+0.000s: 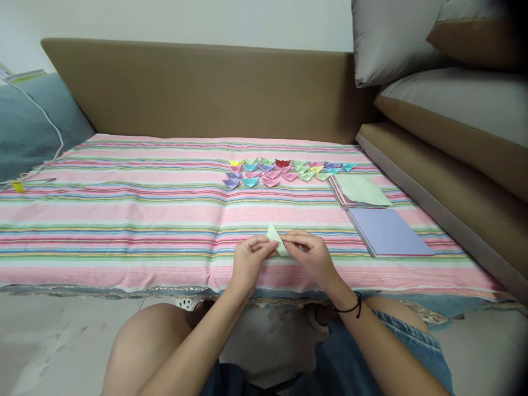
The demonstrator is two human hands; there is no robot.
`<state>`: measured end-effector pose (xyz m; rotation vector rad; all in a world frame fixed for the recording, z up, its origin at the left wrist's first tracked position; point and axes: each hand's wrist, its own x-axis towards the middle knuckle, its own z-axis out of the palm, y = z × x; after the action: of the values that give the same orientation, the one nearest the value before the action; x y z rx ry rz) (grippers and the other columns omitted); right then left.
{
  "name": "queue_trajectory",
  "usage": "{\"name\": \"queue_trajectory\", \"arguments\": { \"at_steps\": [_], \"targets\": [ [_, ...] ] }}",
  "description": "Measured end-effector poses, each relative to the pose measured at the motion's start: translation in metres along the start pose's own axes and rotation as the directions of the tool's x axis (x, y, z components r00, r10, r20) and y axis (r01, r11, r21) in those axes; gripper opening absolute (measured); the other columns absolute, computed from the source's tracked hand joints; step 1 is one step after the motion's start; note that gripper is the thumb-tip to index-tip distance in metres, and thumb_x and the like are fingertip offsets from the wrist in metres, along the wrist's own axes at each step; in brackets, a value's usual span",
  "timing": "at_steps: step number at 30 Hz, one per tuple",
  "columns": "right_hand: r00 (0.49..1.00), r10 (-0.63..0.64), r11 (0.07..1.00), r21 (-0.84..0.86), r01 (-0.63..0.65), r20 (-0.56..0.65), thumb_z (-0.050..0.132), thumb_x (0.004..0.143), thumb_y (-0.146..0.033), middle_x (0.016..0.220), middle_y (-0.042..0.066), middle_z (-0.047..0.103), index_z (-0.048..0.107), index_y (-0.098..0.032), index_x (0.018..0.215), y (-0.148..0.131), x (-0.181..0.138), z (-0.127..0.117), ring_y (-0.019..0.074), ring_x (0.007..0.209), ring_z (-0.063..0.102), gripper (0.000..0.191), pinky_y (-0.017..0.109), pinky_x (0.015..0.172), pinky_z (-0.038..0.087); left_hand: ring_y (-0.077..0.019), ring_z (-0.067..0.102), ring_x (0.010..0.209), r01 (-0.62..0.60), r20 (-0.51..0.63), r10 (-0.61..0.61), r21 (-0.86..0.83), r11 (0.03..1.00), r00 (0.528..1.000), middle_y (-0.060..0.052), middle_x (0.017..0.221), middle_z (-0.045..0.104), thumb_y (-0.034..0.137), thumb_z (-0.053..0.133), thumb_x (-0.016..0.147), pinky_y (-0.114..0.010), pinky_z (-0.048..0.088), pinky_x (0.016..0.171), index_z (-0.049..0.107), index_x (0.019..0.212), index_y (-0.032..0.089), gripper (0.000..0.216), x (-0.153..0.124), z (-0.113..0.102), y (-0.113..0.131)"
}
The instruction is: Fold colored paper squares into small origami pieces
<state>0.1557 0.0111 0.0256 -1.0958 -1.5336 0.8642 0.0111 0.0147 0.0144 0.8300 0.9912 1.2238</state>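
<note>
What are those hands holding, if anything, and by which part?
A pale green folded paper: the left hand pinches its left side, the right hand its right edge, while its upper point sticks up free.

Soft, even light washing over the striped cloth point(136, 220)! Over it, the pale green paper point(273, 234) shows bright, folds slightly soft. At the cloth's far right corner, shadow deepens on the brown backrest point(206, 91); right of the cloth, cushions point(462, 102) blur into black.

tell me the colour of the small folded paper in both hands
The small folded paper is pale green, head view.
</note>
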Motion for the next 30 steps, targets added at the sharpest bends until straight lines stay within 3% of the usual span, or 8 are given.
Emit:
{"name": "queue_trajectory", "arguments": {
  "at_steps": [3,5,8,11,15,20,26,30],
  "targets": [
    [0.996,0.094,0.988,0.121,-0.093,0.002,0.060,0.077,-0.028,0.096,0.006,0.066,0.068,-0.022,0.101,0.000,-0.001,0.002,0.0183,0.086,0.060,0.025,0.030,0.072,0.049,-0.0103,0.062,0.058,0.022,-0.048,-0.026,-0.076,0.997,0.998,-0.001,0.062,0.067,0.025,0.080,0.055,-0.021,0.052,0.063,0.066,0.068,0.012,0.023,0.000,0.000,0.002],
    [0.985,0.171,0.957,0.238,-0.164,-0.009,0.068,0.071,-0.031,0.100,0.006,0.063,0.058,-0.023,0.113,0.001,-0.002,0.005,0.0177,0.085,0.061,0.044,0.031,0.073,0.052,-0.0091,0.061,0.056,0.046,-0.089,-0.060,-0.151,0.987,0.994,0.000,0.062,0.066,0.024,0.081,0.052,-0.019,0.052,0.061,0.064,0.064,0.013,0.024,0.000,0.001,0.003],
    [0.967,0.254,0.911,0.339,-0.233,-0.017,0.077,0.059,-0.029,0.089,0.003,0.062,0.050,-0.023,0.115,0.003,-0.003,0.012,0.0184,0.083,0.063,0.062,0.031,0.072,0.053,-0.0087,0.061,0.058,0.086,-0.081,-0.110,-0.256,0.963,0.991,0.001,0.062,0.065,0.023,0.083,0.048,-0.019,0.052,0.062,0.063,0.063,0.013,0.027,0.000,0.002,0.006],
    [0.954,0.294,0.894,0.372,-0.250,-0.065,0.076,0.059,-0.026,0.075,-0.001,0.062,0.048,-0.022,0.108,0.003,-0.003,0.014,0.0171,0.076,0.063,0.056,0.029,0.068,0.053,-0.0097,0.062,0.064,0.110,-0.032,-0.125,-0.295,0.949,0.992,0.000,0.068,0.066,0.023,0.082,0.051,-0.022,0.053,0.068,0.064,0.067,0.013,0.026,-0.003,0.005,0.006],
    [0.946,0.290,0.891,0.403,-0.210,-0.148,0.075,0.060,-0.021,0.075,-0.003,0.061,0.045,-0.024,0.103,0.000,-0.001,0.011,0.0102,0.060,0.058,0.053,0.021,0.056,0.049,-0.0101,0.061,0.064,0.052,-0.002,-0.053,-0.177,0.983,0.999,0.002,0.063,0.062,0.024,0.079,0.057,-0.024,0.053,0.069,0.057,0.061,0.013,0.025,-0.004,0.006,0.005],
    [0.955,0.286,0.888,0.398,-0.231,-0.084,0.075,0.059,-0.023,0.072,-0.005,0.061,0.040,-0.025,0.107,-0.003,0.000,0.007,0.0097,0.052,0.057,0.060,0.020,0.049,0.046,-0.0109,0.062,0.058,-0.029,0.008,0.029,-0.039,0.999,1.000,0.004,0.053,0.058,0.026,0.077,0.060,-0.026,0.052,0.070,0.046,0.057,0.015,0.034,-0.005,0.005,0.005],
    [0.964,0.263,0.909,0.345,-0.233,-0.041,0.075,0.059,-0.026,0.061,-0.007,0.061,0.034,-0.027,0.110,-0.003,-0.001,0.003,0.0128,0.048,0.058,0.065,0.022,0.046,0.044,-0.0101,0.060,0.051,-0.134,0.062,0.134,-0.010,0.991,0.989,0.012,0.049,0.055,0.020,0.076,0.061,-0.025,0.051,0.063,0.040,0.085,0.022,0.044,-0.005,0.005,0.012],
    [0.957,0.289,0.894,0.366,-0.257,-0.033,0.077,0.057,-0.028,0.059,-0.007,0.062,0.033,-0.027,0.108,-0.004,0.000,0.001,0.0142,0.049,0.060,0.067,0.023,0.048,0.045,-0.0091,0.057,0.047,-0.156,0.069,0.154,0.019,0.988,0.986,0.015,0.045,0.050,0.019,0.076,0.062,-0.024,0.051,0.061,0.034,0.084,0.024,0.048,-0.004,0.005,0.013]
  ]
}}
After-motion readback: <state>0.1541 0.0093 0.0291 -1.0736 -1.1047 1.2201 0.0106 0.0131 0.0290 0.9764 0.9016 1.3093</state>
